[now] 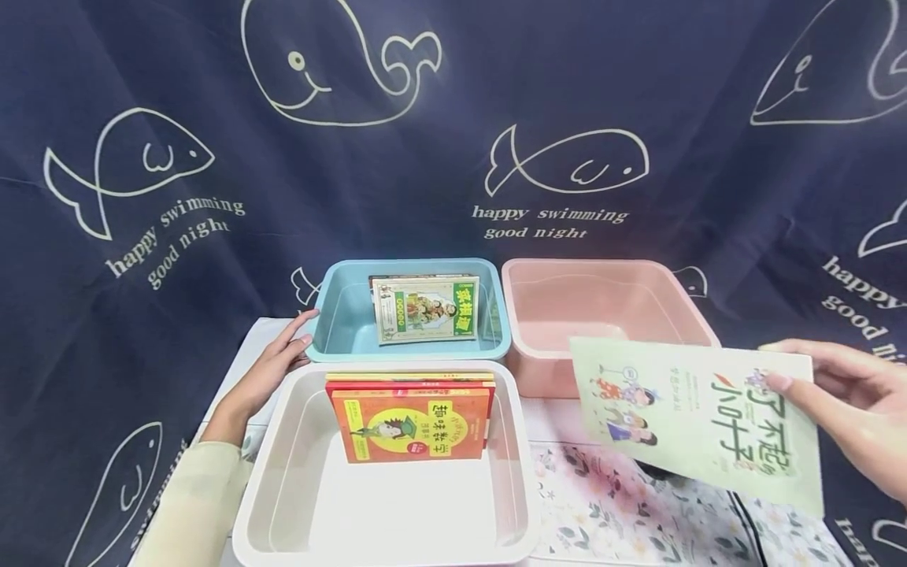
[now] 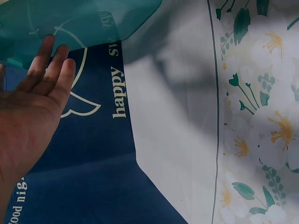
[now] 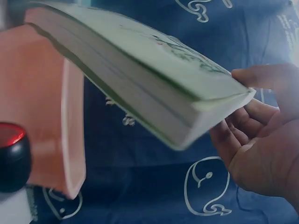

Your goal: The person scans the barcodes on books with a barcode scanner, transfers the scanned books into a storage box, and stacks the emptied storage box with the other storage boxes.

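Note:
My right hand (image 1: 860, 409) grips a pale green book (image 1: 697, 421) by its right end, thumb on the cover, above the cloth in front of the pink bin. In the right wrist view the book (image 3: 135, 70) is tilted with its page edges showing, and the hand (image 3: 266, 140) pinches one corner. My left hand (image 1: 272, 370) rests with fairly straight fingers against the left side of the blue bin (image 1: 501, 315); in the left wrist view the hand's (image 2: 37, 102) fingertips touch the bin (image 2: 107, 23). Inside the blue bin lie books with a green-and-white cover (image 1: 425, 309).
A white bin (image 1: 520, 472) at the front holds several books, an orange one (image 1: 414, 425) on top. The pink bin (image 1: 542, 370) stands back right. A dark rounded object (image 3: 14, 158) sits beside it, with a black cable (image 1: 747, 524) on the floral cloth.

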The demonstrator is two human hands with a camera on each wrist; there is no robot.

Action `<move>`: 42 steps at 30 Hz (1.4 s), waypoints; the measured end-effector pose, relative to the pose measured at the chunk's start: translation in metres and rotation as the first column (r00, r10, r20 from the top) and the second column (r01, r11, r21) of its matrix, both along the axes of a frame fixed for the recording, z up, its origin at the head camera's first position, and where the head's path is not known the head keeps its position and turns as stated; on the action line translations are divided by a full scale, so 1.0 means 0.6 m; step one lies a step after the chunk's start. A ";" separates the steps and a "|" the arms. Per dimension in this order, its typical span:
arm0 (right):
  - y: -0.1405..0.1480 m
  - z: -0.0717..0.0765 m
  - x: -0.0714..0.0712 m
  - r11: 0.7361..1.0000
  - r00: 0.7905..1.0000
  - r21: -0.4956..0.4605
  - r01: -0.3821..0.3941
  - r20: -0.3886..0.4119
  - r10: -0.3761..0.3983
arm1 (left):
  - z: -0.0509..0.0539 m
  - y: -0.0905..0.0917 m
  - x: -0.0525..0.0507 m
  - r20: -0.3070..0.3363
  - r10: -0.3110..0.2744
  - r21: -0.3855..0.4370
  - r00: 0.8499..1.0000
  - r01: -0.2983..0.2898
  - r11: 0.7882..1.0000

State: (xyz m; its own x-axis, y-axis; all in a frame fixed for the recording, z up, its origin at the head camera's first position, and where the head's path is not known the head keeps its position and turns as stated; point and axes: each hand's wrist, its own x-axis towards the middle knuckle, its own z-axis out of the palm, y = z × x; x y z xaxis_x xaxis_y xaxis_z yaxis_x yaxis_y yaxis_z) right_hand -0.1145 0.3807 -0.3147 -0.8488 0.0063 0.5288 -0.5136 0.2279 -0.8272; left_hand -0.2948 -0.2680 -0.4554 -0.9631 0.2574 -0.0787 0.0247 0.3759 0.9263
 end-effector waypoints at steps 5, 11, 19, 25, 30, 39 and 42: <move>0.001 -0.017 0.022 0.924 0.943 0.328 0.199 0.194 -0.272 | 0.005 -0.003 0.007 -0.002 0.020 -0.006 1.000 -0.020 1.000; 0.004 -0.036 0.040 0.833 0.813 0.508 0.219 0.377 -0.444 | 0.007 -0.004 0.005 -0.002 0.015 0.001 1.000 -0.015 1.000; 0.016 -0.044 0.041 0.769 0.790 0.596 0.233 0.345 -0.507 | 0.003 -0.006 0.003 0.007 0.019 0.033 1.000 -0.020 0.999; 0.016 -0.040 0.040 0.762 0.794 0.615 0.204 0.351 -0.497 | 0.001 -0.006 0.004 0.019 0.027 0.053 0.999 -0.028 0.998; 0.015 -0.031 0.038 0.806 0.840 0.541 0.241 0.300 -0.452 | 0.000 -0.004 0.007 0.026 0.020 0.056 0.999 -0.021 0.998; 0.014 0.032 -0.011 0.954 0.989 0.279 0.109 0.063 -0.132 | 0.002 0.005 0.002 0.049 0.008 0.077 0.999 -0.011 0.997; -0.013 0.065 -0.030 0.933 0.989 0.343 0.107 0.060 -0.136 | 0.000 0.008 0.001 0.053 0.008 0.078 0.999 -0.012 0.997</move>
